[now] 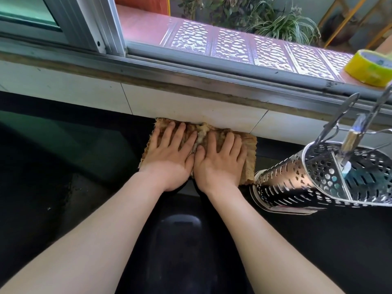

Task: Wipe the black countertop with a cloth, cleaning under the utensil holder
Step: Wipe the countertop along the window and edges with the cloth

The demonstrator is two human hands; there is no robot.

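Two bare forearms reach forward over the black countertop (63, 209), whose glossy surface shows a dim reflection between them. At their ends the left hand (169, 158) and the right hand (218, 162) lie side by side, thumbs touching, both flat with fingers straight and slightly spread, pressing down on a tan cloth (248, 153). The cloth is bunched under the palms, and its far edge sits against the foot of the white tiled wall (191, 102).

Just to the right of the cloth, almost touching its near corner, stands the utensil holder (307, 183), a shiny perforated metal can with a divider inside. It stands on the countertop and blocks the surface to the right of the hands. Metal utensils (339, 117) stick up out of it, and something pale blue lies in one compartment, though what it is cannot be made out.

Beyond the tiled wall runs an aluminium window track (169, 66) with a sliding frame at the left. A yellow roll of tape (369, 68) rests on the ledge at the far right. Outside lie a patterned pink ledge (233, 45) and green plants (282, 24).
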